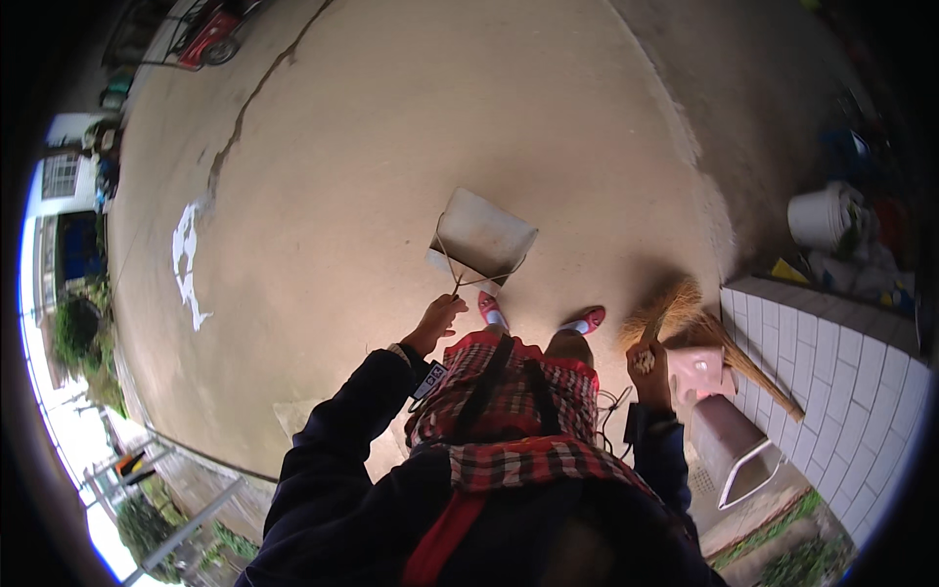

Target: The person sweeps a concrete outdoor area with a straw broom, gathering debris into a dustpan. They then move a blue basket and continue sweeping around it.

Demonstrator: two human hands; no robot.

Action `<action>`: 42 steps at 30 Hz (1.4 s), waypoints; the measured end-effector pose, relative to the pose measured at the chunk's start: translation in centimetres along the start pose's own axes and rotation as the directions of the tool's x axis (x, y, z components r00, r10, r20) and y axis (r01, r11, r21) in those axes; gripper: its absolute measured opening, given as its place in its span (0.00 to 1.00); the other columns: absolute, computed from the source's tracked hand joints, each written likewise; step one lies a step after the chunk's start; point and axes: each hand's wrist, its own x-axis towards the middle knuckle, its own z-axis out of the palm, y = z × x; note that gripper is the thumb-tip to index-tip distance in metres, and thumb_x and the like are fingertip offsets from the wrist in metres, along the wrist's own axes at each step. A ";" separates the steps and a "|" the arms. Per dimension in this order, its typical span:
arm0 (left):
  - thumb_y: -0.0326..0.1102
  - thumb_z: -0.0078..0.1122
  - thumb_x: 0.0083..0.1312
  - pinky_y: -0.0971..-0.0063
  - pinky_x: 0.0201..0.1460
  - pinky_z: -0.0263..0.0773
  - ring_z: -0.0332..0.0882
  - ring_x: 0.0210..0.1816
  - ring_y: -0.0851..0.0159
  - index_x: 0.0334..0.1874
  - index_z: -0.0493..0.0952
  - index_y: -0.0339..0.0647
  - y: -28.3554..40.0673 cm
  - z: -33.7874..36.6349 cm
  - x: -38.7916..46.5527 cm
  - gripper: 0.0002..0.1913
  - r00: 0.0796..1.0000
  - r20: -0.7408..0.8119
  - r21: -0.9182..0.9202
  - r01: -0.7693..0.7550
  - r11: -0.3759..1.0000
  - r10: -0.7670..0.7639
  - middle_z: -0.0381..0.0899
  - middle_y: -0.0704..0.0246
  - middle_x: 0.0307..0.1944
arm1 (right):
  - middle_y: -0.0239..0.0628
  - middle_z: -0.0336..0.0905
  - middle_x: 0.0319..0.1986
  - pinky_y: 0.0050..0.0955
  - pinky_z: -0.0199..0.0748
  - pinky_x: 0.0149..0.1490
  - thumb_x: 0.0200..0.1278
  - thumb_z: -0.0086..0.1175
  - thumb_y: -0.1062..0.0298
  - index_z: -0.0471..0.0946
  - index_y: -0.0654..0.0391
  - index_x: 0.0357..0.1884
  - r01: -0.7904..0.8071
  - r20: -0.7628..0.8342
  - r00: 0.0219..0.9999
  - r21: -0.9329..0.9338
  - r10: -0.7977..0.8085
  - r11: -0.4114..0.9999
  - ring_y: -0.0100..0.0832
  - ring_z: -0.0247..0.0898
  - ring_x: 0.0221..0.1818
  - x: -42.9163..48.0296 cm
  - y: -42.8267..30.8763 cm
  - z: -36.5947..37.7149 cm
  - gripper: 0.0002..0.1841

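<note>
My left hand (440, 315) grips the thin wire handle of a metal dustpan (488, 235). The pan hangs or rests in front of my feet; I cannot tell whether it touches the floor. My right hand (649, 370) is closed around the handle of a straw broom (671, 304). Its bristles point forward, over the concrete to the right of my feet. Another straw broom (759, 374) leans beside the tiled wall, behind the one I hold. My red shoes (589, 320) stand on the concrete below my plaid apron (521, 381).
To the right runs a low white-tiled wall (821, 359). Beside it are a pink plastic item (697, 370) and a brownish container (726, 429). A white bucket (818, 216) stands farther right. A long crack and a white patch (185, 257) mark the concrete. A red vehicle (213, 37) is far left.
</note>
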 end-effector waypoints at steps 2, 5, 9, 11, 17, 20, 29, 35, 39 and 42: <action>0.52 0.48 0.54 0.74 0.40 0.62 0.60 0.32 0.76 0.37 0.71 0.53 -2.7 -4.6 -1.9 0.15 0.998 -0.049 -0.038 -0.028 0.999 0.026 0.62 0.78 0.29 | 0.33 0.66 0.26 0.18 0.67 0.34 0.46 0.50 0.83 0.63 0.60 0.35 0.429 0.393 0.895 -0.629 -0.211 0.648 0.24 0.65 0.29 2.5 2.1 6.0 0.13; 0.46 0.50 0.53 0.71 0.34 0.63 0.62 0.30 0.75 0.30 0.71 0.49 -6.8 -8.2 -4.4 0.11 0.976 -0.216 -0.114 -0.001 0.993 -0.024 0.64 0.78 0.24 | 0.34 0.66 0.29 0.20 0.67 0.36 0.45 0.51 0.85 0.60 0.57 0.42 0.443 0.632 0.773 -0.473 -0.057 0.761 0.25 0.66 0.31 2.0 5.7 14.8 0.21; 0.44 0.54 0.51 0.74 0.31 0.63 0.61 0.27 0.75 0.26 0.68 0.48 -11.6 -11.7 -8.3 0.10 0.915 -0.376 -0.256 0.049 0.966 -0.146 0.61 0.78 0.22 | 0.34 0.67 0.26 0.26 0.68 0.34 0.47 0.53 0.78 0.62 0.56 0.37 -0.388 0.538 0.699 -0.267 0.471 0.882 0.26 0.67 0.30 -0.3 12.5 26.9 0.15; 0.45 0.54 0.50 0.74 0.32 0.63 0.61 0.28 0.74 0.26 0.68 0.48 -13.7 -12.8 -10.3 0.11 0.861 -0.462 -0.325 0.061 0.944 -0.215 0.62 0.77 0.23 | 0.34 0.67 0.21 0.27 0.68 0.31 0.50 0.51 0.73 0.65 0.56 0.30 -0.724 0.413 0.584 -0.124 0.699 0.679 0.28 0.67 0.25 -0.9 15.8 32.9 0.08; 0.46 0.53 0.52 0.76 0.34 0.61 0.56 0.23 0.77 0.23 0.65 0.54 -19.2 -15.0 -13.9 0.09 0.696 -0.529 -0.606 0.090 0.790 -0.485 0.56 0.81 0.19 | 0.34 0.68 0.17 0.21 0.68 0.29 0.52 0.48 0.72 0.65 0.59 0.24 -0.978 0.711 0.198 0.097 0.675 0.185 0.25 0.66 0.19 6.4 18.2 45.2 0.05; 0.46 0.55 0.48 0.75 0.29 0.57 0.51 0.18 0.78 0.23 0.65 0.55 -23.0 -15.9 -14.3 0.10 0.596 -0.523 -0.746 0.026 0.666 -0.609 0.51 0.81 0.15 | 0.35 0.66 0.20 0.18 0.68 0.28 0.54 0.46 0.74 0.63 0.65 0.26 -0.999 0.828 -0.027 -0.049 0.560 0.025 0.23 0.65 0.20 13.1 13.8 43.0 0.06; 0.55 0.47 0.55 0.76 0.12 0.49 0.49 0.10 0.71 0.14 0.54 0.51 -40.2 -9.9 -12.2 0.21 0.508 -0.259 -0.949 -0.290 0.120 -0.822 0.51 0.74 0.08 | 0.36 0.64 0.18 0.19 0.67 0.25 0.55 0.45 0.75 0.65 0.68 0.26 -0.928 0.641 0.352 0.142 0.682 0.345 0.24 0.63 0.20 15.6 -4.8 35.3 0.05; 0.59 0.40 0.55 0.66 0.16 0.59 0.59 0.13 0.61 0.21 0.56 0.47 -40.4 -2.8 -11.9 0.21 0.428 -0.149 -0.801 -0.581 -0.145 -0.892 0.61 0.65 0.12 | 0.31 0.68 0.17 0.20 0.69 0.27 0.50 0.51 0.75 0.68 0.59 0.21 -0.543 0.355 0.785 0.002 0.507 0.839 0.24 0.64 0.19 27.3 -3.5 36.5 0.05; 0.58 0.39 0.54 0.64 0.18 0.60 0.60 0.14 0.59 0.21 0.57 0.46 -37.0 2.7 -12.6 0.21 0.475 -0.029 -0.702 -0.637 -0.320 -0.880 0.62 0.63 0.13 | 0.30 0.61 0.12 0.22 0.59 0.23 0.55 0.47 0.72 0.61 0.55 0.13 -0.754 0.769 0.317 -0.150 0.555 0.639 0.24 0.57 0.16 37.0 1.6 40.7 0.15; 0.57 0.38 0.54 0.63 0.19 0.61 0.61 0.15 0.58 0.20 0.57 0.46 -35.7 6.4 -12.7 0.21 0.523 0.039 -0.644 -0.638 -0.422 -0.851 0.63 0.62 0.14 | 0.28 0.57 0.12 0.22 0.59 0.23 0.53 0.50 0.68 0.60 0.53 0.15 -0.594 0.303 0.698 -0.260 0.648 0.761 0.23 0.54 0.15 38.0 10.3 45.1 0.14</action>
